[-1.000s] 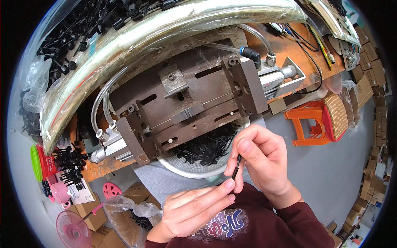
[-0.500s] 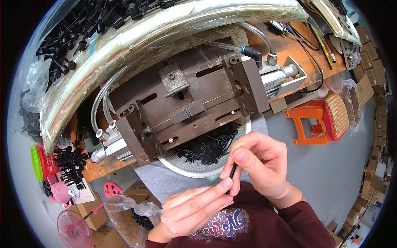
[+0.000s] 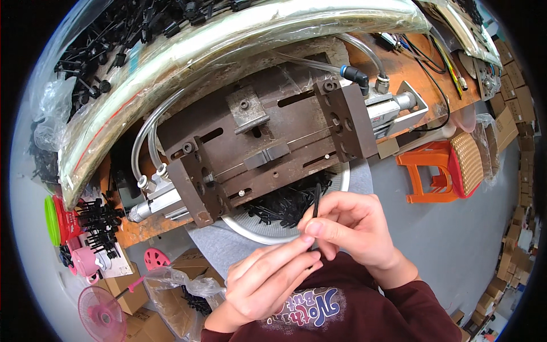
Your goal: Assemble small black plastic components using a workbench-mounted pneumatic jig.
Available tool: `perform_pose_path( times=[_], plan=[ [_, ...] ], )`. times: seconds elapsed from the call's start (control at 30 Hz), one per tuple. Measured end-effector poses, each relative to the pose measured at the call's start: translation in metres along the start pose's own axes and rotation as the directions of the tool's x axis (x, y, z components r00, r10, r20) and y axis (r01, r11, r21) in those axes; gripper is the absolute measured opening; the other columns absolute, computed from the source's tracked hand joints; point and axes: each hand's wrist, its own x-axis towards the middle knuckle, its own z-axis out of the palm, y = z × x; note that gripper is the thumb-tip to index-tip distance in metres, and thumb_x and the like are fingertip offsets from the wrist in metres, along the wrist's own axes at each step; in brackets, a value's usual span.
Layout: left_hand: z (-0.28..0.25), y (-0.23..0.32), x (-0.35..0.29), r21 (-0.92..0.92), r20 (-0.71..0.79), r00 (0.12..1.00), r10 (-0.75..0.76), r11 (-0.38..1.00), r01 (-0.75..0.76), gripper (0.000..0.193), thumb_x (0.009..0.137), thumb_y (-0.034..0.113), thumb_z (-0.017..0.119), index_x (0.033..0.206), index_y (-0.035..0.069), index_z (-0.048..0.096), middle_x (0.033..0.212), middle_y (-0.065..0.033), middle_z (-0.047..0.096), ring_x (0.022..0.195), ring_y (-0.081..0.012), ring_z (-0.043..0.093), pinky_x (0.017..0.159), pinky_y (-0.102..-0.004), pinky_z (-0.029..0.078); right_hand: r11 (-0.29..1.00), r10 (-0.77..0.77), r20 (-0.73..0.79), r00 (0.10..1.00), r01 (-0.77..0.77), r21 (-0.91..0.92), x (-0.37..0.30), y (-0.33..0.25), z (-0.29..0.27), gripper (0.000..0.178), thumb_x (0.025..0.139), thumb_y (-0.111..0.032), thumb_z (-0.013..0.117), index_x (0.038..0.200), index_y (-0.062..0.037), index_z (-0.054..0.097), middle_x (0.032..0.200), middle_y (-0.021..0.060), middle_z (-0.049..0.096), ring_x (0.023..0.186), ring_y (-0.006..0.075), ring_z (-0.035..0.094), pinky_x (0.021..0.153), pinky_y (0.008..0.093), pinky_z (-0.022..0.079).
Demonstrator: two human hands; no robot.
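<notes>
A thin black rod-like plastic part (image 3: 317, 199) stands nearly upright between my hands, in front of the machine. My right hand (image 3: 356, 231) pinches it between thumb and fingers, with its upper end sticking out above them. At its lower end, my left hand (image 3: 265, 285) closes its fingertips on it; that end is mostly hidden. Just beyond my hands, a white round basket (image 3: 250, 233) holds a heap of similar black parts (image 3: 279, 208). Over the basket's far side sits the brown metal fixture (image 3: 262, 182), with a small grey block (image 3: 266, 155) at its middle.
Air cylinders (image 3: 393, 105) with clear hoses flank the fixture on the wooden bench (image 3: 356, 51). A plastic-wrapped roll (image 3: 228, 34) curves behind it, with more black parts at the far left. An orange stool (image 3: 424, 171) stands right; a pink fan (image 3: 101, 313) and cartons are lower left.
The black part has turned more upright and now shows above my right fingers. My right hand has come slightly lower and to the left. The whole view has shifted a little.
</notes>
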Motion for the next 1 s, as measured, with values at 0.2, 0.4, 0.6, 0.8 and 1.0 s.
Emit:
perform_pose_path(
  times=[0.2, 0.4, 0.6, 0.8, 1.0],
  plan=[
    [0.012, -0.021, 0.018, 0.379, -0.137, 0.99, 0.019, 0.925, 0.035, 0.029, 0.061, 0.006, 0.082, 0.087, 0.001, 0.072, 0.113, -0.0151, 0.069, 0.074, -0.0194, 0.064, 0.065, -0.0276, 0.051, 0.972, -0.051, -0.169, 0.984, 0.011, -0.233, -0.004, 0.001, -0.006, 0.022, 0.092, -0.005, 0.064, 0.113, 0.0009, 0.064, 0.088, 0.0042, 0.069, 0.069, 0.0028, 0.059, 0.055, 0.018, 0.045],
    [0.021, -0.03, 0.029, 0.537, -0.087, 0.995, 0.043, 0.843, 0.011, 0.02, 0.071, 0.01, 0.076, 0.088, 0.0, 0.071, 0.114, -0.0148, 0.069, 0.057, -0.0104, 0.057, 0.053, -0.0234, 0.043, 0.927, -0.152, -0.151, 0.977, 0.087, -0.365, -0.01, 0.004, -0.007, 0.012, 0.09, -0.005, 0.066, 0.099, 0.002, 0.069, 0.087, 0.008, 0.07, 0.07, 0.0084, 0.064, 0.059, 0.0212, 0.049],
    [0.016, -0.024, 0.04, 0.533, -0.085, 0.995, -0.057, 0.841, 0.094, 0.026, 0.063, 0.011, 0.082, 0.086, 0.007, 0.07, 0.115, -0.01, 0.069, 0.053, -0.0139, 0.056, 0.051, -0.0251, 0.042, 0.893, -0.206, -0.144, 0.968, 0.125, -0.433, -0.009, 0.0, -0.002, 0.008, 0.086, -0.001, 0.068, 0.092, 0.0031, 0.07, 0.078, 0.0106, 0.069, 0.068, 0.0128, 0.066, 0.061, 0.0237, 0.051],
    [0.013, -0.021, 0.039, 0.556, -0.063, 0.995, -0.079, 0.825, 0.101, 0.024, 0.066, 0.012, 0.082, 0.086, 0.007, 0.07, 0.115, -0.009, 0.069, 0.049, -0.0124, 0.051, 0.048, -0.0242, 0.038, 0.805, -0.383, -0.083, 0.92, 0.288, -0.518, -0.006, -0.011, -0.001, 0.008, 0.082, 0.001, 0.07, 0.09, 0.0029, 0.071, 0.076, 0.0092, 0.069, 0.063, 0.0124, 0.063, 0.057, 0.0234, 0.048],
    [0.013, -0.024, 0.039, 0.533, -0.07, 0.997, -0.044, 0.843, 0.075, 0.024, 0.066, 0.012, 0.081, 0.086, 0.007, 0.07, 0.115, -0.0096, 0.069, 0.049, -0.0127, 0.051, 0.048, -0.0247, 0.039, 0.286, -0.736, 0.186, 0.65, 0.549, -0.785, 0.031, -0.06, 0.006, 0.014, 0.077, 0.001, 0.074, 0.09, -0.0006, 0.07, 0.078, 0.0063, 0.068, 0.057, 0.0079, 0.055, 0.051, 0.0212, 0.042]
  ],
)
